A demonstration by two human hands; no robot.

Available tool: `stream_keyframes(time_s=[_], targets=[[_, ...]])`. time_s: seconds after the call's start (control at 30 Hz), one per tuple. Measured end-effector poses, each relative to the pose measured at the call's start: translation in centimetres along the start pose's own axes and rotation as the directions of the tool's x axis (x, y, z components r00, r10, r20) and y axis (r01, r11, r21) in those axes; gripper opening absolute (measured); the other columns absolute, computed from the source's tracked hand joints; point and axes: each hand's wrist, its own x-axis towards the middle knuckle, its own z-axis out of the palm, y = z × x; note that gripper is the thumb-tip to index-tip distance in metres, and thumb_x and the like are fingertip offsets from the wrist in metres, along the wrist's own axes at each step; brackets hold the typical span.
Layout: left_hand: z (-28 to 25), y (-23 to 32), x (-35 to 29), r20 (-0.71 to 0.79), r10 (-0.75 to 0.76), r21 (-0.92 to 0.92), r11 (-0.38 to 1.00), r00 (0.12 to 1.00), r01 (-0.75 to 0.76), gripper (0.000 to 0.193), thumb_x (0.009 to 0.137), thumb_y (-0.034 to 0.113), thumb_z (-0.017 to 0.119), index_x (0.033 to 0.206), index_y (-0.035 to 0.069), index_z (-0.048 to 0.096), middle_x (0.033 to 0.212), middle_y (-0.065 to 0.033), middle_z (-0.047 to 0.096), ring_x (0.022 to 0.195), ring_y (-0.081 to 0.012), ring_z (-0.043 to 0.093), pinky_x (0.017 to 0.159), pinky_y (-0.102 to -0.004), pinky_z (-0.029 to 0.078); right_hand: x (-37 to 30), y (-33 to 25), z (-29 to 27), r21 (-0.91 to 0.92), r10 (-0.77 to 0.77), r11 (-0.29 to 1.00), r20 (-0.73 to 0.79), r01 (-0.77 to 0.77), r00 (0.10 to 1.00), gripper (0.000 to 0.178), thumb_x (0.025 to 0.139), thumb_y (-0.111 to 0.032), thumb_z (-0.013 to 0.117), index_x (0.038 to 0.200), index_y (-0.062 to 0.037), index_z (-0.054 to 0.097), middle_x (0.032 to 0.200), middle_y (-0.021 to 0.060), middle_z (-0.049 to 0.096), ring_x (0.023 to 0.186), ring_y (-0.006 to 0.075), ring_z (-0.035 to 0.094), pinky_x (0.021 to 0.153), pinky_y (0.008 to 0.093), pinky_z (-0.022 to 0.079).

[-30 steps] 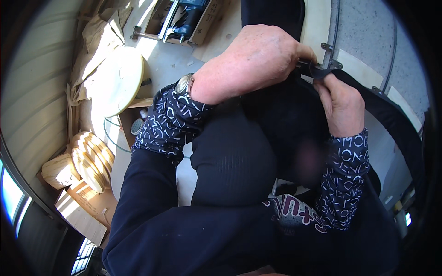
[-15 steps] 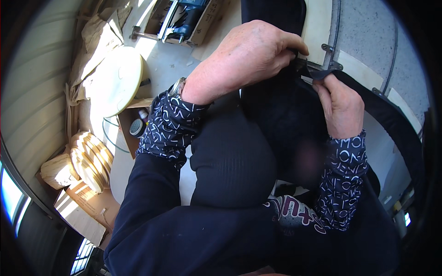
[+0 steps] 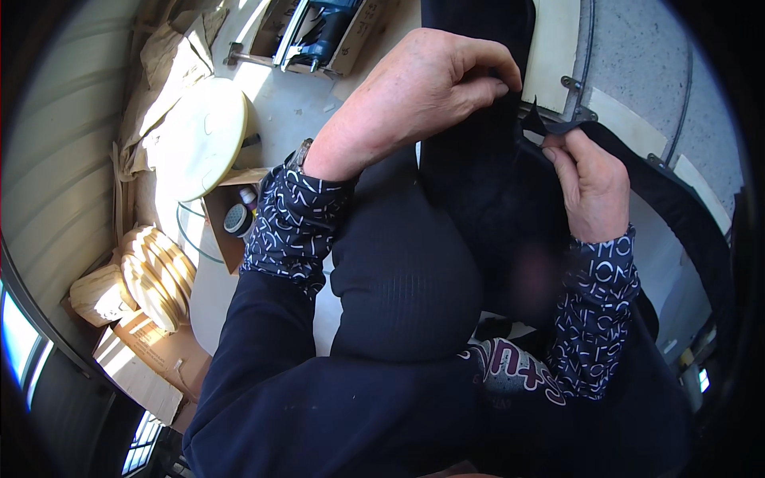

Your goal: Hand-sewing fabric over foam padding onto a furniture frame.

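A black fabric band [image 3: 677, 195] curves along the right side, with a loose pointed end upright near the middle. My right hand [image 3: 594, 187] pinches this band between thumb and fingers, close to that end. Left of it, my left hand [image 3: 422, 95] hovers over black cloth [image 3: 478, 28]; its thumb and index finger come together in a pinch. Anything between those fingertips is too small to make out. Below the hands, dark material and my own clothing merge, so their edges are hard to tell apart.
Pale panels [image 3: 554, 48] with metal fittings [image 3: 571, 84] lie beyond my hands. A box holding a power tool [image 3: 323, 40] stands at the far left. A round cream disc [image 3: 203, 139], a stack of pale rings [image 3: 155, 279] and cardboard boxes [image 3: 167, 346] are on the left.
My left hand has drawn slightly left, away from the band's end. That end now stands up in a point. My right hand keeps nearly the same place.
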Motion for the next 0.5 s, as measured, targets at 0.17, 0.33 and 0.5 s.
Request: stream_keyframes(time_s=[0.17,0.33,0.5], targets=[[0.9,-0.3,-0.7,0.002,0.276,0.255,0.929,0.961,-0.268,0.015,0.089,0.006,0.074,0.104,0.010,0.078,0.086,-0.0071,0.062,0.082,-0.0244,0.069,0.068,-0.0357,0.053,-0.2,-0.3,0.1,0.052,0.029,0.998,0.006,-0.029,1.000,0.011,0.096,-0.009,0.072,0.106,-0.0044,0.070,0.092,0.0142,0.075,0.086,0.0347,0.074,0.075,0.0394,0.057],[2.0,0.5,-1.1,0.108,0.263,0.530,0.800,0.959,-0.280,0.011,0.088,0.013,0.072,0.097,0.009,0.076,0.088,-0.0084,0.061,0.081,-0.0289,0.068,0.067,-0.0415,0.054,-0.4,-0.4,0.7,0.148,0.091,0.985,0.018,-0.093,0.996,0.009,0.098,-0.009,0.071,0.105,-0.0036,0.070,0.089,0.0145,0.074,0.084,0.0341,0.075,0.074,0.0381,0.056],[1.5,0.5,-1.4,0.135,0.247,0.525,0.804,0.960,-0.281,0.012,0.087,0.010,0.070,0.097,0.008,0.076,0.091,-0.0089,0.063,0.083,-0.0297,0.069,0.069,-0.0419,0.057,-0.5,-0.8,1.3,0.096,0.083,0.992,-0.016,-0.081,0.996,0.009,0.098,-0.010,0.072,0.106,-0.0055,0.070,0.089,0.0138,0.075,0.084,0.0339,0.075,0.073,0.0374,0.056]])
